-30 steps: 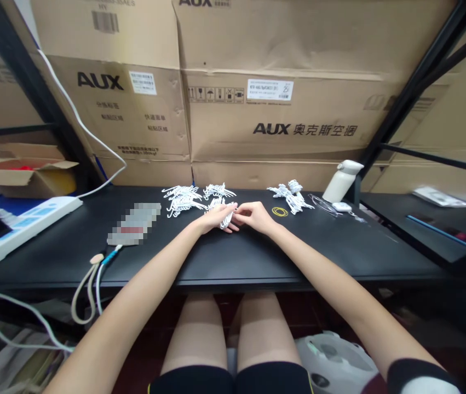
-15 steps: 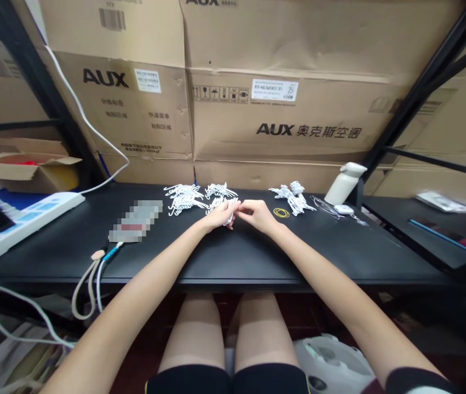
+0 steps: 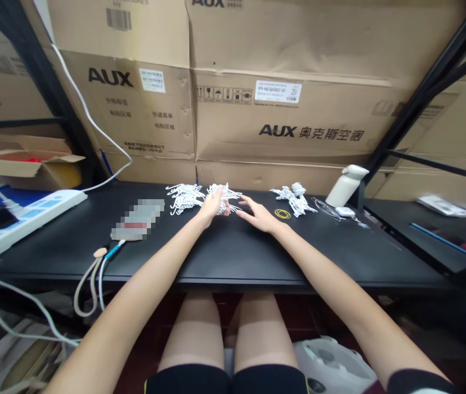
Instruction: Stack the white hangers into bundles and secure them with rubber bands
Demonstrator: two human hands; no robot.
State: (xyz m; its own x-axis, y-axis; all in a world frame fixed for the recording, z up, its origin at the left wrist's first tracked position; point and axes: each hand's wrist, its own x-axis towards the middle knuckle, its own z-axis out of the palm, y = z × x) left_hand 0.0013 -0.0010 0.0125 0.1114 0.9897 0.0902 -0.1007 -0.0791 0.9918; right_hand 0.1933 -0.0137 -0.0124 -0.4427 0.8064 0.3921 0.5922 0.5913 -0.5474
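A bundle of small white plastic hooks [image 3: 223, 197] sits at the far middle of the black surface [image 3: 224, 257], and the left hand [image 3: 212, 203] is on it, fingers curled round the near end of the bunch. Right beside it, the right hand [image 3: 259, 214] lies flat on the surface, fingers spread and holding nothing, fingertips just short of the bundle.

To the left of the held bunch, a second heap of white hooks [image 3: 184, 197] lies loose, close by. Out to the right there's a third pile of hooks [image 3: 293, 198], and between it and the right hand, a coil of yellow rubber bands [image 3: 282, 213].

Further right, a white bottle [image 3: 345, 185] leans at the back edge, with a small white object [image 3: 343, 210] just in front of it. On the left, a blurred flat item [image 3: 137, 220] rests on the surface, cables [image 3: 93, 273] hanging off the near edge below it, and a white power strip [image 3: 23, 214] lies beyond. Brown cardboard boxes [image 3: 282, 120] printed AUX stand stacked behind it all.
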